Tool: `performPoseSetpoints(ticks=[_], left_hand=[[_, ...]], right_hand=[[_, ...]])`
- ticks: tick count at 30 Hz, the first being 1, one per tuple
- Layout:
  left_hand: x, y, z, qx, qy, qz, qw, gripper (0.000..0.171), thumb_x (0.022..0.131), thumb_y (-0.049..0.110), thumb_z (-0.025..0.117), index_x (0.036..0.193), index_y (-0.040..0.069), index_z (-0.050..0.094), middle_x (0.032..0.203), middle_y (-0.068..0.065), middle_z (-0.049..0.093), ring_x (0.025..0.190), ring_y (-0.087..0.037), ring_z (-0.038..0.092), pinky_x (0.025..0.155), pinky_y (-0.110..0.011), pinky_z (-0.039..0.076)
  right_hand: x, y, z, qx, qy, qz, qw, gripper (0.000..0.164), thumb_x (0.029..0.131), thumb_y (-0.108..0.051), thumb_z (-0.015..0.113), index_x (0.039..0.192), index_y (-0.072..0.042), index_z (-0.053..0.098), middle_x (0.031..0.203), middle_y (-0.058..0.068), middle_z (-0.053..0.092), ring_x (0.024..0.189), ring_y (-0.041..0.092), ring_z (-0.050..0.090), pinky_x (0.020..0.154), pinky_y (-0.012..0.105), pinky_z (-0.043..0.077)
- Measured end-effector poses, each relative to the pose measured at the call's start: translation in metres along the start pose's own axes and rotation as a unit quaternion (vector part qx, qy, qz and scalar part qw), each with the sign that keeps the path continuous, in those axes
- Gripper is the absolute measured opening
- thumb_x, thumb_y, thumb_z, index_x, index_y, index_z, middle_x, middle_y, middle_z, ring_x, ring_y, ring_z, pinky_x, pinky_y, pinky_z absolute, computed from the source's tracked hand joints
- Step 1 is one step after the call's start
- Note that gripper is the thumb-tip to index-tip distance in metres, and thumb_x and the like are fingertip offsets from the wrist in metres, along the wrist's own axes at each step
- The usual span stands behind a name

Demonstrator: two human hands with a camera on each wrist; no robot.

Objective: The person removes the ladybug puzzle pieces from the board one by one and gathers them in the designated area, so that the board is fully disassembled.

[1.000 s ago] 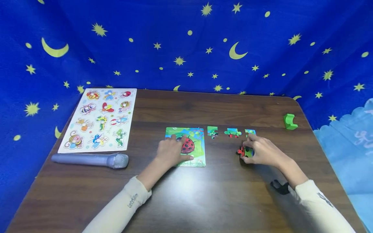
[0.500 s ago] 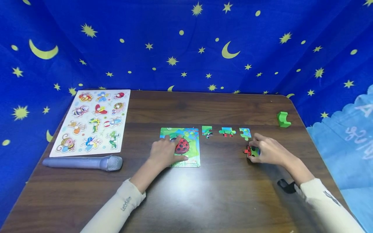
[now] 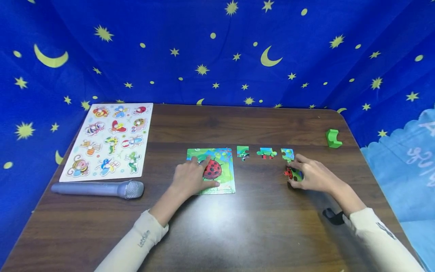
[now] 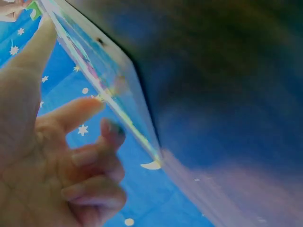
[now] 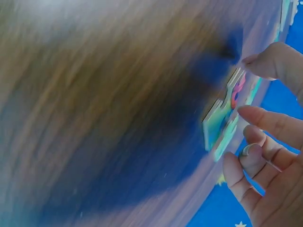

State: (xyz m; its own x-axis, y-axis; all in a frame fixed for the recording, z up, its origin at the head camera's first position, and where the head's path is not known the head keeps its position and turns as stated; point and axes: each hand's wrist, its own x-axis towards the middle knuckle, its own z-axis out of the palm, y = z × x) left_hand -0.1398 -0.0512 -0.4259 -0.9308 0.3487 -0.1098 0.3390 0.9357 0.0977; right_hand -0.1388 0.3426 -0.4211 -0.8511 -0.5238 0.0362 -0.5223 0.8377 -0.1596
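My left hand (image 3: 192,174) rests on a square ladybug jigsaw puzzle (image 3: 225,183), thumb and forefinger spread over its left part. In the left wrist view the puzzle (image 4: 97,66) is seen nearly edge-on, my other fingers loosely bent. On the right, my right hand (image 3: 314,174) holds a red, black and green puzzle piece (image 3: 296,175) between thumb and fingers, low at the tabletop. The right wrist view shows this piece (image 5: 218,118) near the thumb and forefinger tips. Beyond it lie three loose pieces: left (image 3: 242,151), middle (image 3: 266,153) and right (image 3: 287,153).
A white insect peg-puzzle board (image 3: 107,141) lies at the left, with a grey toy microphone (image 3: 96,189) in front of it. A green curved block (image 3: 333,138) sits at the far right. A starry blue curtain (image 3: 163,34) hangs behind the brown table (image 3: 217,124).
My right hand has moved the puzzle piece rightward, below the right-hand loose piece, where it looks flatter. The left hand keeps its place on the puzzle. The head view has shifted slightly.
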Motion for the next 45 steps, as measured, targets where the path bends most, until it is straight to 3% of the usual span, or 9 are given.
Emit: performPoseSetpoints(ticks=[3,7,11,16,21,25,34,39,45], left_hand=[[-0.004,-0.006,-0.002,-0.013,0.001,-0.012,0.9998,0.099,0.074,0.079,0.063,0.153,0.024,0.04,0.132,-0.024,0.059,0.076,-0.026,0.061,0.047,-0.03,0.038],[-0.013,-0.013,-0.002,-0.02,0.005,-0.019,0.9996,0.095,0.077,0.077,0.063,0.153,0.024,0.041,0.122,-0.023,0.062,0.07,-0.023,0.056,0.048,-0.032,0.04],[-0.022,-0.013,0.001,-0.016,0.016,-0.019,0.9996,0.09,0.08,0.074,0.062,0.151,0.021,0.043,0.113,-0.021,0.062,0.075,-0.026,0.059,0.05,-0.036,0.044],[-0.027,-0.005,0.005,0.006,0.029,-0.026,0.9992,0.089,0.084,0.073,0.058,0.15,0.014,0.045,0.107,-0.02,0.061,0.069,-0.025,0.056,0.047,-0.035,0.042],[-0.028,0.0,0.008,0.03,0.034,-0.043,0.998,0.091,0.084,0.074,0.056,0.149,0.01,0.046,0.104,-0.019,0.06,0.065,-0.023,0.053,0.047,-0.033,0.041],[-0.03,0.0,0.009,0.036,0.037,-0.049,0.9974,0.093,0.082,0.074,0.059,0.147,0.009,0.048,0.104,-0.02,0.061,0.068,-0.026,0.057,0.049,-0.035,0.044],[-0.037,-0.008,0.009,0.03,0.023,-0.061,0.9974,0.095,0.083,0.077,0.054,0.15,0.012,0.044,0.106,-0.022,0.06,0.068,-0.025,0.056,0.047,-0.033,0.042],[-0.039,-0.012,0.009,0.028,0.022,-0.063,0.9974,0.095,0.082,0.078,0.055,0.15,0.013,0.045,0.105,-0.022,0.061,0.063,-0.023,0.052,0.045,-0.031,0.04],[-0.035,-0.01,0.01,0.031,0.03,-0.051,0.9978,0.096,0.08,0.079,0.056,0.15,0.013,0.046,0.104,-0.021,0.061,0.064,-0.023,0.054,0.044,-0.031,0.04]], right_hand=[[0.002,-0.007,0.001,0.007,0.018,-0.016,1.0,0.05,0.074,-0.029,0.083,0.112,0.002,0.072,0.09,0.0,0.049,0.061,0.003,0.037,0.053,0.023,0.033],[0.008,-0.018,0.003,0.005,0.041,-0.046,0.998,0.051,0.074,-0.03,0.084,0.112,0.002,0.072,0.09,0.003,0.051,0.061,0.003,0.036,0.052,0.022,0.033],[0.019,-0.032,0.007,0.001,0.063,-0.076,0.995,0.052,0.075,-0.032,0.083,0.112,0.003,0.072,0.096,0.009,0.059,0.066,0.008,0.047,0.056,0.027,0.044],[0.039,-0.056,0.008,0.019,0.068,-0.089,0.994,0.053,0.078,-0.034,0.08,0.115,0.003,0.071,0.102,0.016,0.064,0.07,0.016,0.056,0.057,0.03,0.05],[0.067,-0.087,0.012,0.043,0.064,-0.109,0.991,0.048,0.083,-0.033,0.079,0.115,0.001,0.072,0.096,0.01,0.061,0.067,0.012,0.051,0.053,0.025,0.044],[0.091,-0.111,0.019,0.057,0.059,-0.13,0.988,0.045,0.084,-0.034,0.079,0.114,-0.002,0.073,0.088,0.004,0.054,0.063,0.007,0.039,0.052,0.021,0.033],[0.138,-0.15,0.034,0.057,0.028,-0.145,0.987,0.048,0.086,-0.039,0.078,0.119,-0.005,0.073,0.091,0.003,0.054,0.06,0.007,0.038,0.05,0.019,0.029],[0.148,-0.156,0.037,0.032,0.021,-0.159,0.987,0.05,0.085,-0.042,0.077,0.12,-0.007,0.072,0.093,0.004,0.053,0.058,0.007,0.039,0.05,0.02,0.032],[0.145,-0.152,0.036,0.031,-0.004,-0.145,0.989,0.051,0.085,-0.043,0.077,0.121,-0.007,0.072,0.095,0.004,0.051,0.06,0.008,0.04,0.051,0.02,0.034]])
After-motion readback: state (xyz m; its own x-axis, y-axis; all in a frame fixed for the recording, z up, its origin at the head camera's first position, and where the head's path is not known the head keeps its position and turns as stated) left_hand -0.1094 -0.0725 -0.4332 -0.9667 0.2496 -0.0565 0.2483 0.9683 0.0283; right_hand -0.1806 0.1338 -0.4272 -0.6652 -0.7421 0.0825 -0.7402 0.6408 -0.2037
